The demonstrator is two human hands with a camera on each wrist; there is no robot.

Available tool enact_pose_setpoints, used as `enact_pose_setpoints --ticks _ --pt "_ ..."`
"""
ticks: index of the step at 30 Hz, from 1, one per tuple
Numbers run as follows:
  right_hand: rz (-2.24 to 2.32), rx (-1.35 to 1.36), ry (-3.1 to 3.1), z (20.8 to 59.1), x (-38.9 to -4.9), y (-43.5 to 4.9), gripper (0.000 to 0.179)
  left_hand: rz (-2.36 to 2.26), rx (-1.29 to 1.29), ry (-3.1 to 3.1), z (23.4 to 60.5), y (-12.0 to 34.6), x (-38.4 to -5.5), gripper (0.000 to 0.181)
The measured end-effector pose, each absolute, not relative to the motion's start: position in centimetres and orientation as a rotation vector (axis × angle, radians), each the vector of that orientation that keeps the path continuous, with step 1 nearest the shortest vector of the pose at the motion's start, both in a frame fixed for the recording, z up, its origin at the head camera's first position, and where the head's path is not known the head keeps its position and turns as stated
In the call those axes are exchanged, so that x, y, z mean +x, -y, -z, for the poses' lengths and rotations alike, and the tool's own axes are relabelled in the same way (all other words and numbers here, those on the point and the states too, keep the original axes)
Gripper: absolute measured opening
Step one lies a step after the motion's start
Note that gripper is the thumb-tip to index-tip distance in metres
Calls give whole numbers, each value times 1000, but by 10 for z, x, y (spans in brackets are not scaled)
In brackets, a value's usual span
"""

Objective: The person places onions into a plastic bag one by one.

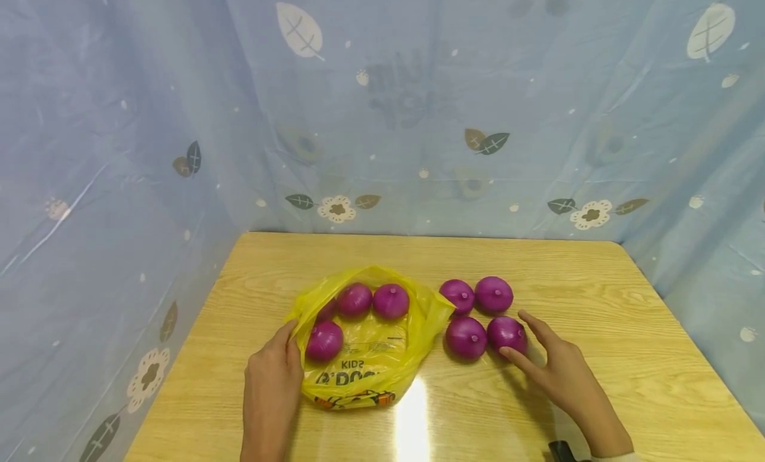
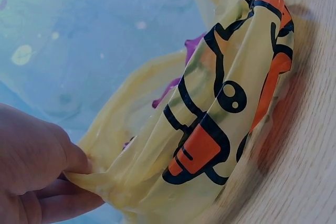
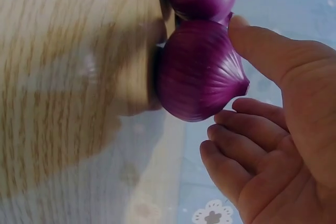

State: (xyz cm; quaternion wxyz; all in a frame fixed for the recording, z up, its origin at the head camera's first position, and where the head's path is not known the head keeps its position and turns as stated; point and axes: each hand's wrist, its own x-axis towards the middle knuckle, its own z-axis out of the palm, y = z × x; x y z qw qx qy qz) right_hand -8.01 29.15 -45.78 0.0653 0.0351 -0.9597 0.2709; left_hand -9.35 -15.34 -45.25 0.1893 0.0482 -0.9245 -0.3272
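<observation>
A yellow plastic bag (image 1: pixel 429 316) lies with its mouth spread, several red onions (image 1: pixel 325 341) inside it. My left hand (image 1: pixel 273 376) pinches the left rim of the bag between thumb and fingers, which the left wrist view shows from the side. To the right of the bag stand several more red onions in two rows. My right hand (image 1: pixel 558 369) is at the near right onion (image 1: pixel 507 334), thumb and fingers spread on either side. In the right wrist view the thumb tip overlaps the upper edge of this onion (image 3: pixel 199 72), and the other fingers lie extended beside it.
The light wooden table (image 1: pixel 597 303) has a glare spot near its front. Behind and on both sides hangs a blue curtain (image 1: pixel 418 117) with leaf and flower prints. A dark object (image 1: pixel 560 451) shows by the right wrist.
</observation>
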Motion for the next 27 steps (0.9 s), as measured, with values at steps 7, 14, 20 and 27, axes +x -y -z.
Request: enact_pose_setpoints --ticks 7,14,20,27 --pt "-828 110 2904 465 -84 -292 84 915 130 2610 452 154 -95 31" --pt "-849 120 2912 468 -87 -293 84 914 140 2629 451 152 -95 31" --pt "-872 121 2892 468 -88 -292 81 920 146 2637 450 152 -95 31" --pt "-882 126 2852 469 -89 -289 78 917 141 2629 451 153 -94 31"
